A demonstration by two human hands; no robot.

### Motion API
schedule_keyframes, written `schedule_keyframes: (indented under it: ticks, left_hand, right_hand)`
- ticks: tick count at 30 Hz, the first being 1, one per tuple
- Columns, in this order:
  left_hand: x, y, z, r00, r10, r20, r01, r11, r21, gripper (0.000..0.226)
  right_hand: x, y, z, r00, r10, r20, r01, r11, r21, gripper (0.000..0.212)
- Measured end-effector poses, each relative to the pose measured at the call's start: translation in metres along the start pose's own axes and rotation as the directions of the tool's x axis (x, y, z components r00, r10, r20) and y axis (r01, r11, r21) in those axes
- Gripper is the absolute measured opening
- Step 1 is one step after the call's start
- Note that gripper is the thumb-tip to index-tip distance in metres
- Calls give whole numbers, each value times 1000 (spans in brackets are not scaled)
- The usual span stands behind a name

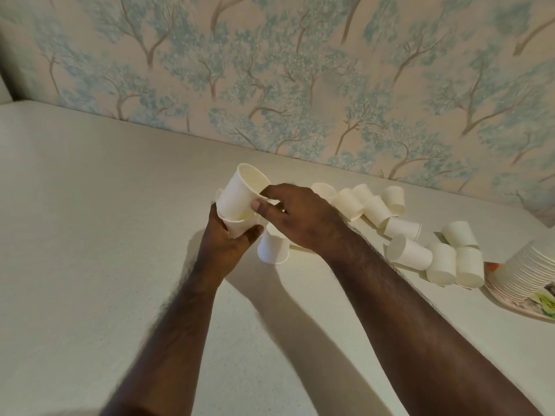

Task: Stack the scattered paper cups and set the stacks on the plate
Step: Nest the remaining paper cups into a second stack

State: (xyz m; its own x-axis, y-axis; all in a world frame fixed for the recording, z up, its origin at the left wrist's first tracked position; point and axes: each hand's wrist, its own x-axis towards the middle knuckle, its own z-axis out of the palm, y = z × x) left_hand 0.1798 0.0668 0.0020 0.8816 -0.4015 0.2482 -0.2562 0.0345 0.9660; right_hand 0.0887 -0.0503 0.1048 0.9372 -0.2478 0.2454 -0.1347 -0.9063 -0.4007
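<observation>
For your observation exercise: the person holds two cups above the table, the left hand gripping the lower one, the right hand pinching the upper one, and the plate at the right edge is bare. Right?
Not quite. The head view shows the plate already carries a tall cup stack. The rest stands: left hand grips the lower cup, right hand pinches the upper cup.

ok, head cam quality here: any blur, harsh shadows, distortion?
Head view: warm, dim light; soft forearm shadows fall on the pale speckled tabletop; the table edge bows from the wide lens; the white paper cup pinched by the right hand looks fairly sharp, and frame corners smear.
</observation>
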Motion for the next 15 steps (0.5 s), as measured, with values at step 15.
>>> schedule_keyframes:
  ticks: [15]
  left_hand:
    - [7, -7, -18, 997, -11, -81, 19, 996, 92, 75]
  right_hand:
    - [-1, 49, 23, 997, -1, 73, 15, 979, -201, 68]
